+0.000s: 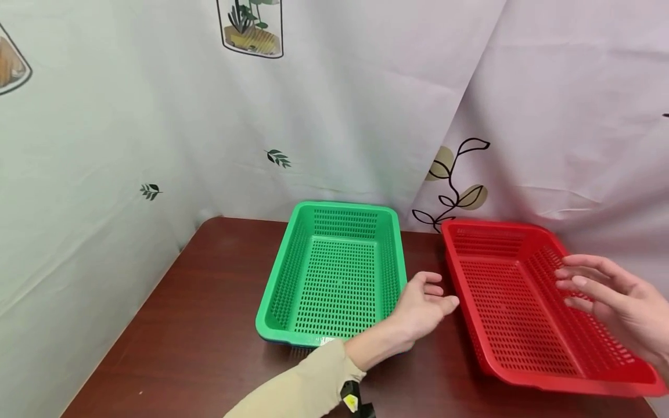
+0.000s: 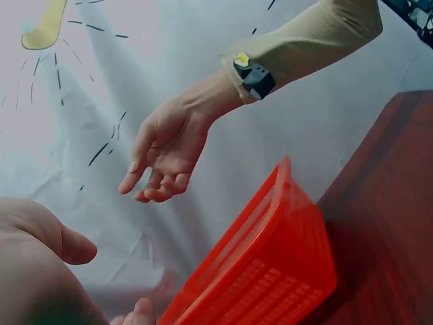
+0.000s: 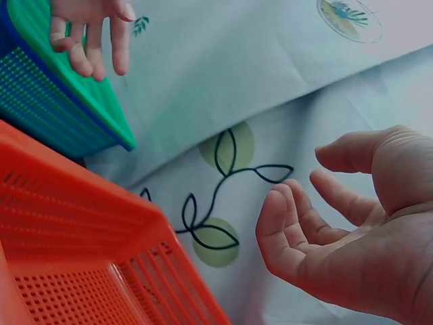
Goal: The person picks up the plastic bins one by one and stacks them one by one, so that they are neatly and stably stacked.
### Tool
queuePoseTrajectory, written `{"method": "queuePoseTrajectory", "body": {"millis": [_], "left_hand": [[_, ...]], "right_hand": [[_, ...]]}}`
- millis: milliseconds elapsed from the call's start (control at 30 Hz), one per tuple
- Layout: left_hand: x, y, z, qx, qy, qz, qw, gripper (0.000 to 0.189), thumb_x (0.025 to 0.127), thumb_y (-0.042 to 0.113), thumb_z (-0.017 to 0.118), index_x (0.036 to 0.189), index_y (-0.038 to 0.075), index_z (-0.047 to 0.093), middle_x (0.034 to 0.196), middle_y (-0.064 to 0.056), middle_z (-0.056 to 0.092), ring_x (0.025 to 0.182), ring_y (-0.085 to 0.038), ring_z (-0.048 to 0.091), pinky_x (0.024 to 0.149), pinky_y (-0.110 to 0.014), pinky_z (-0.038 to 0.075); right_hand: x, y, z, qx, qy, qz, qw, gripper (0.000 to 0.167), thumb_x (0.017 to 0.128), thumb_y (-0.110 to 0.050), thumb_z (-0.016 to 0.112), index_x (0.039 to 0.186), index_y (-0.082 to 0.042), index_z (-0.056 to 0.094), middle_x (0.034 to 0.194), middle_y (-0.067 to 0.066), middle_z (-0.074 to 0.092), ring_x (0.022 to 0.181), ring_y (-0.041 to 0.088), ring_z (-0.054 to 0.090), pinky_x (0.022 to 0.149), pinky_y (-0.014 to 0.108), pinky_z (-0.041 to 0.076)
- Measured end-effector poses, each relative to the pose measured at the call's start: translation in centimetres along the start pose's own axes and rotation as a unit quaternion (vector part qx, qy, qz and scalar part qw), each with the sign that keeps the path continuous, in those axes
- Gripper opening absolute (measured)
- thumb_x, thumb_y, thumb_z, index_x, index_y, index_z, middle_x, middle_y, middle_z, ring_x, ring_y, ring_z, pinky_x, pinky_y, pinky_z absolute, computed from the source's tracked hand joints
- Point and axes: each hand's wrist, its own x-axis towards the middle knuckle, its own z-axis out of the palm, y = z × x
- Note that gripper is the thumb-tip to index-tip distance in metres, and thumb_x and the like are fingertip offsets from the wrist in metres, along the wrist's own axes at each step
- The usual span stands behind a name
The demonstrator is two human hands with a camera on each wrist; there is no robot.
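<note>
Behind the bench (image 1: 172,331) hangs a white cloth (image 1: 366,116), with a plant print (image 1: 457,197) beyond the gap between my two baskets. My left sleeve (image 1: 303,386), with a black device (image 1: 351,390) at its cuff, comes in from the front, and my left forearm covers the near right corner of the green basket (image 1: 337,284). A blue edge (image 3: 74,95) shows beneath its rim. My right hand (image 1: 622,307) hides part of the right wall of the red basket (image 1: 512,313).

The green basket sits mid-bench, its long axis running almost straight away from me. The red one stands to its right, apart, its long axis slanting so the far end leans left. My left hand (image 1: 425,305) is between them. Both hands are loosely open, fingers softly bent, holding nothing
</note>
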Motion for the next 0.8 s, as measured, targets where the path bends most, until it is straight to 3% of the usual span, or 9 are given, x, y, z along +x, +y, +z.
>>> {"method": "queuePoseTrajectory", "body": {"millis": [267, 467, 600, 700, 800], "left_hand": [[-0.1, -1.6, 2.5, 0.029, 0.038, -0.031, 0.9984, 0.055, 0.086, 0.005, 0.076, 0.135, 0.009, 0.051, 0.112, -0.004, 0.052, 0.1, -0.02, 0.053, 0.084, -0.039, 0.051], [0.0, -2.9, 3.4, 0.027, 0.069, -0.026, 0.9969, 0.053, 0.086, 0.003, 0.075, 0.133, 0.008, 0.051, 0.108, -0.003, 0.049, 0.099, -0.021, 0.052, 0.083, -0.038, 0.05], [0.2, -3.6, 3.7, 0.034, 0.088, -0.03, 0.9951, 0.052, 0.086, 0.003, 0.073, 0.132, 0.007, 0.05, 0.105, -0.002, 0.049, 0.096, -0.02, 0.053, 0.081, -0.037, 0.05], [0.4, -4.1, 3.8, 0.04, 0.098, -0.033, 0.9938, 0.049, 0.086, 0.002, 0.073, 0.13, 0.006, 0.052, 0.102, -0.003, 0.049, 0.091, -0.018, 0.054, 0.078, -0.036, 0.051], [0.6, -4.6, 3.9, 0.042, 0.107, -0.032, 0.9928, 0.047, 0.085, 0.002, 0.073, 0.127, 0.006, 0.053, 0.1, -0.004, 0.049, 0.087, -0.016, 0.054, 0.076, -0.035, 0.051]], "right_hand": [[-0.9, 0.1, -1.1, 0.002, 0.062, 0.019, 0.9979, 0.044, 0.104, 0.01, 0.037, 0.13, -0.013, 0.063, 0.113, 0.001, 0.07, 0.096, 0.014, 0.069, 0.073, 0.027, 0.058], [-1.7, 0.8, -2.9, -0.038, 0.118, 0.038, 0.9916, 0.039, 0.103, 0.006, 0.045, 0.121, -0.022, 0.067, 0.105, -0.007, 0.072, 0.089, 0.007, 0.069, 0.066, 0.024, 0.058], [-2.2, 1.4, -3.8, -0.074, 0.128, 0.042, 0.9882, 0.039, 0.103, 0.006, 0.047, 0.118, -0.025, 0.066, 0.102, -0.01, 0.071, 0.087, 0.004, 0.069, 0.063, 0.023, 0.057], [-2.5, 1.8, -4.3, -0.116, 0.148, 0.059, 0.9803, 0.039, 0.102, 0.004, 0.051, 0.116, -0.03, 0.064, 0.1, -0.016, 0.069, 0.085, 0.0, 0.067, 0.06, 0.021, 0.056], [-2.6, 2.0, -4.7, -0.178, 0.172, 0.088, 0.9651, 0.038, 0.102, -0.001, 0.054, 0.113, -0.036, 0.06, 0.096, -0.024, 0.065, 0.081, -0.004, 0.064, 0.059, 0.019, 0.054]]}}
